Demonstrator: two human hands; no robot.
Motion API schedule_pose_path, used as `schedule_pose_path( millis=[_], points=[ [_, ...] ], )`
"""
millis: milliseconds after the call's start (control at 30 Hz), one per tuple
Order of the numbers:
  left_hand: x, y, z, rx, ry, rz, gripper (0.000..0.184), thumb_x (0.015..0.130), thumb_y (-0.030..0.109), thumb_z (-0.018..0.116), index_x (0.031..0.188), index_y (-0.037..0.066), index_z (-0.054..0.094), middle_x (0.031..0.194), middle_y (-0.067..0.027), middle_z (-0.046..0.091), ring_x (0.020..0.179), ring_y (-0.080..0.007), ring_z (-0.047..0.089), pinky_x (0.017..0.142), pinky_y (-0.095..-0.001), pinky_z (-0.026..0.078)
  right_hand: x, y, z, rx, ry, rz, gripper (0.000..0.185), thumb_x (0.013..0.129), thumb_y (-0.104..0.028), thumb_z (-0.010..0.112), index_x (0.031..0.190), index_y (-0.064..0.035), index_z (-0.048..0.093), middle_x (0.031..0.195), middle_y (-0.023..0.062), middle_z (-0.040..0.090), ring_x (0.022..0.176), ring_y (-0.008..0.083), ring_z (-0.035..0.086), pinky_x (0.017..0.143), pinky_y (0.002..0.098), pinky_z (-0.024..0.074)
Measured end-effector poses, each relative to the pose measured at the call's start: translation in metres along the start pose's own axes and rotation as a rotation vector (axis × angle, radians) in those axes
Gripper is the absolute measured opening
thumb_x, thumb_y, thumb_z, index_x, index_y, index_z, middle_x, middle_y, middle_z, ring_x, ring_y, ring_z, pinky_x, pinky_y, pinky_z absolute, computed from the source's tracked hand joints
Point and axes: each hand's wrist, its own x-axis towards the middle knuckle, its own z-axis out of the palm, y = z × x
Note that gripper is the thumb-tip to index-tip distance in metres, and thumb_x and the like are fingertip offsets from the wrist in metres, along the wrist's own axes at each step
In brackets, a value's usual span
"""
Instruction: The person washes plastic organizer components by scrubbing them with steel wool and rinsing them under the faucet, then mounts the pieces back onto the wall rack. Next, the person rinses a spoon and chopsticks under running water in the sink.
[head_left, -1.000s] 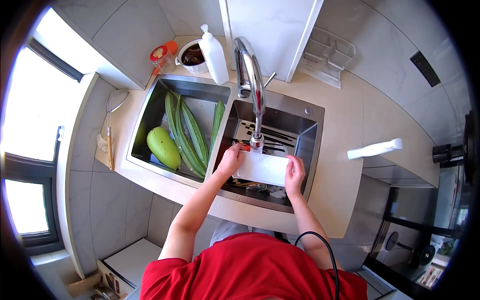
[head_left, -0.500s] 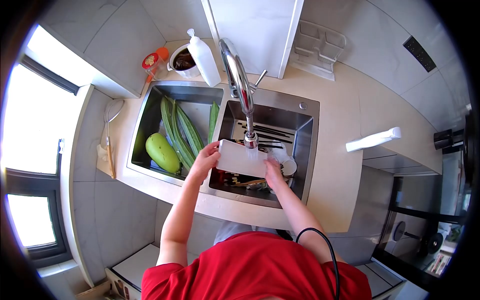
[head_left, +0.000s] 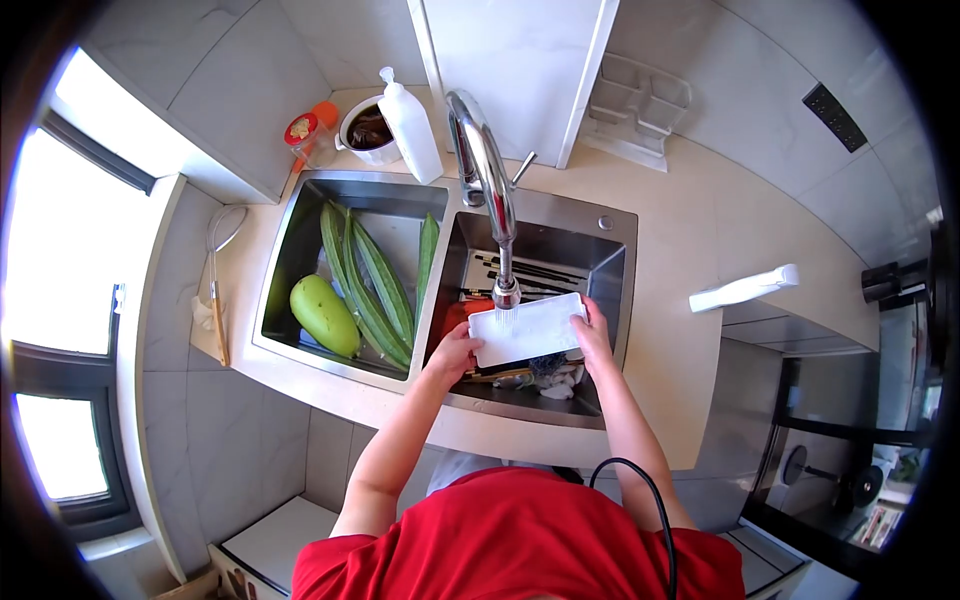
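Observation:
A white rectangular tray (head_left: 535, 335) is held between both hands over the right sink basin (head_left: 618, 290), under the faucet (head_left: 492, 180). Water runs from the spout onto its left part. My left hand (head_left: 454, 354) grips its left end, and my right hand (head_left: 594, 332) grips its right end with the thumb on top. Beneath it in the basin lie several dark chopsticks (head_left: 540, 272), something red, a dark scrubber (head_left: 546, 365) and a whitish crumpled thing (head_left: 562, 384). The tray hides part of what is below.
The left basin (head_left: 385, 192) holds several ridged gourds (head_left: 380, 270) and a green melon-like fruit (head_left: 325, 316). Behind stand a white pump bottle (head_left: 411, 130), a pot (head_left: 368, 132) and a jar (head_left: 308, 140). A whisk (head_left: 217, 285) lies left; a clear rack (head_left: 637, 105) stands back right.
Both hands have carried the tray rightward and turned it, with its right end now higher in view. Its broad face shows more fully under the water.

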Motion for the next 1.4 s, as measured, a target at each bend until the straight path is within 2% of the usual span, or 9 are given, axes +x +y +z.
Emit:
schedule_pose_path(
  millis=[200, 400, 567, 667, 733, 800, 933, 1100, 1400],
  points=[
    [-0.026, 0.038, -0.001, 0.357, 0.067, 0.133, 0.041, 0.076, -0.002, 0.053, 0.117, 0.002, 0.047, 0.098, -0.0062, 0.059, 0.085, -0.0159, 0.059, 0.072, -0.0288, 0.050, 0.033, 0.038, -0.009, -0.415, -0.298, 0.078, 0.035, 0.086, -0.016, 0.055, 0.118, -0.0024, 0.055, 0.099, 0.0111, 0.066, 0.090, 0.0185, 0.061, 0.080, 0.0298, 0.0464],
    [-0.045, 0.039, -0.020, 0.737, 0.209, 0.586, 0.041, 0.074, 0.004, 0.055, 0.114, -0.002, 0.048, 0.091, -0.0148, 0.064, 0.080, -0.0226, 0.063, 0.073, -0.0319, 0.049, 0.182, -0.026, 0.054, -0.245, -0.063, -0.417, 0.041, 0.085, -0.009, 0.052, 0.124, 0.0015, 0.047, 0.113, 0.0235, 0.059, 0.106, 0.0293, 0.059, 0.089, 0.0353, 0.0463],
    [-0.086, 0.067, 0.006, 0.845, 0.358, 0.639, 0.040, 0.073, 0.004, 0.054, 0.112, -0.001, 0.048, 0.086, -0.0226, 0.062, 0.080, -0.0363, 0.062, 0.072, -0.0394, 0.049, 0.252, -0.080, 0.140, -0.243, -0.255, -0.132, 0.056, 0.083, -0.010, 0.042, 0.136, 0.0038, 0.030, 0.127, 0.0313, 0.045, 0.118, 0.0375, 0.047, 0.101, 0.0367, 0.0365],
    [-0.098, 0.069, 0.014, 0.945, 0.394, 0.689, 0.038, 0.074, 0.002, 0.052, 0.112, -0.001, 0.047, 0.086, -0.0251, 0.061, 0.081, -0.0412, 0.059, 0.072, -0.0432, 0.048, 0.238, -0.094, 0.126, -0.336, -0.297, -0.108, 0.059, 0.086, -0.013, 0.043, 0.140, 0.0027, 0.024, 0.138, 0.0290, 0.035, 0.126, 0.0345, 0.040, 0.104, 0.0346, 0.0328],
    [-0.101, 0.073, 0.020, 1.077, 0.430, 0.763, 0.036, 0.075, -0.001, 0.049, 0.112, 0.000, 0.047, 0.088, -0.0256, 0.061, 0.082, -0.0434, 0.058, 0.072, -0.0462, 0.047, 0.213, -0.103, 0.108, -0.351, -0.438, -0.367, 0.051, 0.091, -0.017, 0.044, 0.136, 0.0037, 0.031, 0.134, 0.0230, 0.044, 0.121, 0.0315, 0.047, 0.102, 0.0342, 0.0355],
    [-0.101, 0.074, 0.021, 1.112, 0.448, 0.817, 0.036, 0.076, -0.002, 0.048, 0.111, 0.000, 0.047, 0.090, -0.0250, 0.061, 0.083, -0.0428, 0.058, 0.073, -0.0462, 0.047, 0.135, -0.157, 0.090, -0.114, -0.436, -0.234, 0.039, 0.097, -0.029, 0.043, 0.117, 0.0024, 0.056, 0.109, 0.0126, 0.063, 0.106, 0.0196, 0.057, 0.095, 0.0319, 0.0421],
    [-0.099, 0.074, 0.022, 1.240, 0.480, 0.950, 0.036, 0.076, -0.005, 0.047, 0.111, 0.002, 0.048, 0.094, -0.0232, 0.061, 0.086, -0.0409, 0.059, 0.075, -0.0456, 0.048, 0.038, -0.174, 0.064, 0.306, -0.861, -0.248, 0.066, 0.093, -0.057, 0.032, 0.124, -0.0021, 0.052, 0.112, 0.0093, 0.062, 0.103, 0.0192, 0.057, 0.099, 0.0370, 0.0382],
    [-0.105, 0.081, 0.037, 1.401, 0.428, 1.045, 0.032, 0.078, -0.003, 0.047, 0.109, 0.003, 0.051, 0.091, -0.0164, 0.060, 0.085, -0.0357, 0.058, 0.074, -0.0429, 0.048, 0.012, -0.161, 0.084, 0.204, -0.473, -0.382, 0.022, 0.092, -0.015, 0.055, 0.110, -0.0021, 0.053, 0.083, 0.0011, 0.055, 0.075, 0.0076, 0.053, 0.069, 0.0242, 0.0455],
    [-0.124, 0.076, 0.053, 1.577, 0.147, 1.193, 0.030, 0.078, 0.007, 0.051, 0.108, 0.003, 0.051, 0.106, -0.0117, 0.058, 0.105, -0.0302, 0.052, 0.092, -0.0395, 0.040, 0.098, -0.164, 0.030, -0.281, 0.036, -0.680, 0.018, 0.094, -0.017, 0.050, 0.107, -0.0064, 0.056, 0.074, 0.0059, 0.061, 0.069, 0.0140, 0.061, 0.064, 0.0291, 0.0486]
  ],
)
